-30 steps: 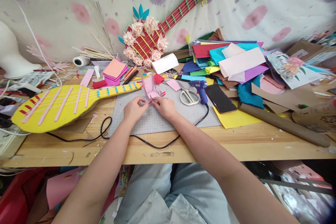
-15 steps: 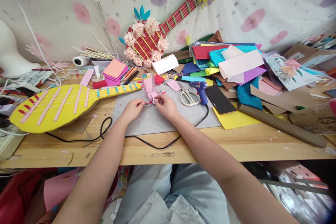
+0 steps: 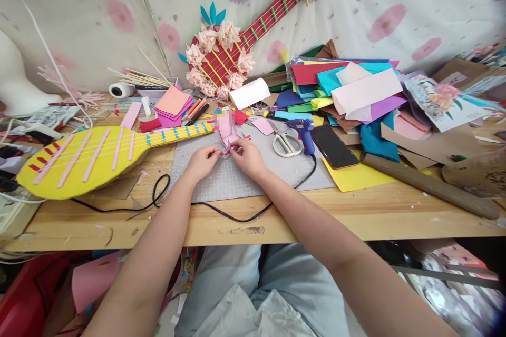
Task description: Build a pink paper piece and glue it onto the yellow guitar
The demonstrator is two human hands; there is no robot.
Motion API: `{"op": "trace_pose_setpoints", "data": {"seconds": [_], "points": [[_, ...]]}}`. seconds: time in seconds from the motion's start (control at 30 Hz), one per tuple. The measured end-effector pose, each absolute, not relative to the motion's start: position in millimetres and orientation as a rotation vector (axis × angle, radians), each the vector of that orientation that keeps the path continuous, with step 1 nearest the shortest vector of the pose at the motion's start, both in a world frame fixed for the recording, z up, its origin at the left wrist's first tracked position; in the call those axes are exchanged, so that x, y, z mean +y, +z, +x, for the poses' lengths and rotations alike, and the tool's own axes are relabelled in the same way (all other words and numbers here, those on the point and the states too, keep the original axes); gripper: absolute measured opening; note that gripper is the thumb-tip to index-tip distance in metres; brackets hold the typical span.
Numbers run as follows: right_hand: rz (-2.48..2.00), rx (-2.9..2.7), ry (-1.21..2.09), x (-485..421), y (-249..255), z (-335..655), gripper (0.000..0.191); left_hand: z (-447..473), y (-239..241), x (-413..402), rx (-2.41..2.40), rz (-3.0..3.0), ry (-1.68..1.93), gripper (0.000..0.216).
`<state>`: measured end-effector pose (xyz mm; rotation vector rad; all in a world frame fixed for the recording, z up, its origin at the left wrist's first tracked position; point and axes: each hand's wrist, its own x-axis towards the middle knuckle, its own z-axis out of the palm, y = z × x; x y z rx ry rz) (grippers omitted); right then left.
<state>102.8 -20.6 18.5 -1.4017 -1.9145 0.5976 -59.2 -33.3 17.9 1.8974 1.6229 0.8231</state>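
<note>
A yellow paper lute (image 3: pixel 100 160) with pink strips and a blue-banded neck lies at the left. At its neck end stands a folded pink paper piece (image 3: pixel 226 129), partly blurred, with a small red peg (image 3: pixel 247 138) showing on its right side. My right hand (image 3: pixel 248 158) pinches the lower edge of this piece. My left hand (image 3: pixel 203 162) is closed in a pinch just left of it. A bit of red shows between the fingertips of both hands; what the left fingers grip is too small to make out. Beneath them lies a grey cutting mat (image 3: pixel 213 184).
Scissors (image 3: pixel 287 145), a blue glue gun (image 3: pixel 304 134) and a phone (image 3: pixel 334 146) lie to the right. The glue gun's black cord (image 3: pixel 237 219) loops across the table front. Coloured sheets (image 3: pixel 363 89) pile up behind. A red flowered lute (image 3: pixel 225 58) leans on the curtain.
My right hand has shifted slightly, its fingers more curled at the pink piece. A red peg now shows at that piece's right side. The view has moved a little.
</note>
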Motion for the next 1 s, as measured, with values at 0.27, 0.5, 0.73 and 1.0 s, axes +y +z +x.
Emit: {"op": "trace_pose_setpoints", "data": {"seconds": [0.27, 0.5, 0.73, 1.0], "points": [[-1.396, -1.921, 0.6, -19.9, 16.9, 102.6, 0.018, -57.7, 17.2, -32.6, 1.604, 1.895, 0.829, 0.026], [-1.434, -1.918, 0.48, -20.6, 17.6, 107.1, 0.021, -48.1, 17.6, -35.4, 1.572, 1.711, 0.874, 0.025], [-1.474, -1.782, 0.492, -5.4, 15.0, 132.6, 0.022, -40.3, 25.6, -37.9, 1.393, 1.352, 1.342, 0.023], [-1.239, -1.549, 0.762, -11.6, 38.0, 148.7, 0.024, -1.2, 41.9, -42.2, 1.473, 1.414, 1.425, 0.021]]}}
